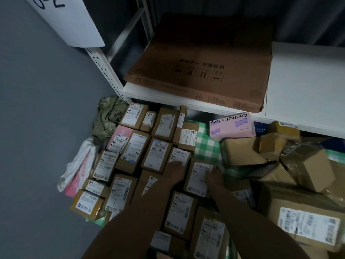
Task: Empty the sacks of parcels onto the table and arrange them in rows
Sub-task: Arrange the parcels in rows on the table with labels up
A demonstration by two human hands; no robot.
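A dim, head-height view looks down on a cloth-covered tabletop (205, 146) in green check, set beneath a white shelf (308, 81) that carries a flat cardboard carton (205, 58).

The left half of the tabletop is filled with rows of parcels (134, 152): small brown boxes and one pink one, lying label up and side by side from the far edge to the near edge.

The person's left hand (175, 172) reaches into the middle of the tabletop. Its fingertips lie on the near edge of a small parcel (180, 155) at the right end of a row. The light is too poor to tell whether the fingers curl.

Just beside it, the right hand (212, 177) holds a cardboard parcel (197, 177) by its right edge, thumb on the label. This parcel lies at the open end of the rows.

Toward the right edge, a heap of parcels (242, 154) lies tumbled at all angles, with a pink "Contact lenses" box (231, 126) tilted on its far side and a large parcel (306, 225) nearer the camera.

A crumpled green sack (108, 116) sits slack at the far left corner, and a white and pink plastic bag (78, 171) hangs at the left edge.

The task looks roughly half done. At least one sack seems emptied and the left side is ordered, but the heap has yet to be laid out, with a bare strip of cloth beyond the hands free to take it.
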